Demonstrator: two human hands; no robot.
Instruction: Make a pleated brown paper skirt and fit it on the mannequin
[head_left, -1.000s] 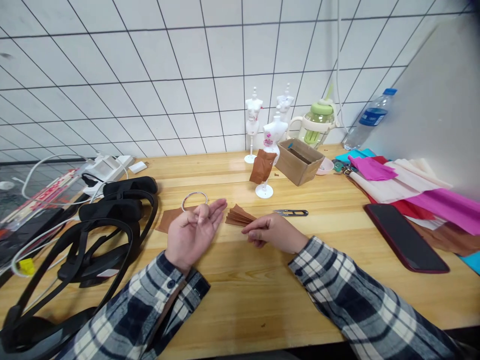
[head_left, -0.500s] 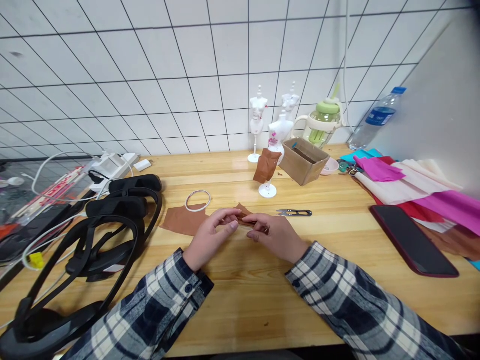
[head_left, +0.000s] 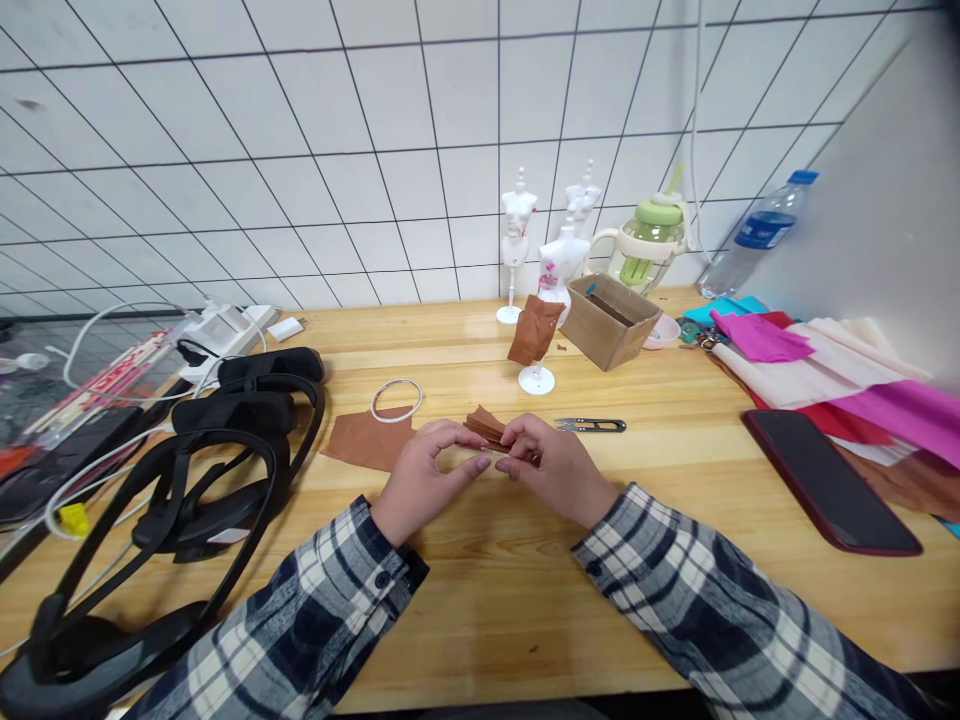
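A small piece of brown fabric (head_left: 486,424), gathered into narrow folds, lies between my two hands over the table. My right hand (head_left: 553,468) has its fingers bent and pinches the right end of the folds. On the other side, my left hand (head_left: 435,468) curves in with thumb and index fingertips close together at the near left edge of the fabric. The fingers partly hide the lower edge. Behind my left hand lies a flat brown fabric piece (head_left: 364,440), with a white ring (head_left: 397,419) resting partly on it. Black thread snips (head_left: 592,425) lie beyond my right hand.
A white mini dress form (head_left: 562,255) with brown cloth stands beside a cardboard box (head_left: 611,325), two more forms behind. Black headsets (head_left: 214,480) and cables crowd the left. At right are a phone (head_left: 829,480), coloured fabrics (head_left: 862,365), a bottle (head_left: 761,235) and a green-lidded cup (head_left: 651,245).
My right hand's fingers have bent more and its knuckles have risen. The left thumb has moved right and more of the folded fabric shows, fanned out between the hands.
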